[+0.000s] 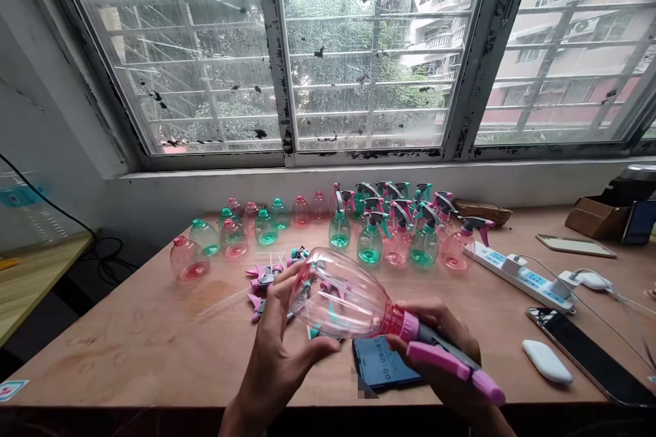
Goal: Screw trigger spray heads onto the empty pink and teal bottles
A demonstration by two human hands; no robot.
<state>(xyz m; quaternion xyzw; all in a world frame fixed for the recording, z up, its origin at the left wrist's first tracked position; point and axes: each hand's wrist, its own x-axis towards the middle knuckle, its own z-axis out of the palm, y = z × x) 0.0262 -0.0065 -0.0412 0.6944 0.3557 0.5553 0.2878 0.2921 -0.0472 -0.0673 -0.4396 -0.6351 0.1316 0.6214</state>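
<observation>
A clear pink spray bottle [343, 297] lies tilted in front of me above the wooden table [154, 341]. My left hand [279, 348] cups the bottle's body from below, fingers curled around it. My right hand [443, 355] grips its pink and grey trigger head [445, 358] at the bottle's neck. A phone with a lit blue screen [382, 363] lies on the table right under the bottle.
Capless pink and green bottles [233, 235] stand at the back left, finished spray bottles [404, 232] at the back centre, loose trigger heads [266, 280] between. On the right lie a power strip [517, 272], another phone [589, 355], a white case [547, 360], a cardboard box [597, 217].
</observation>
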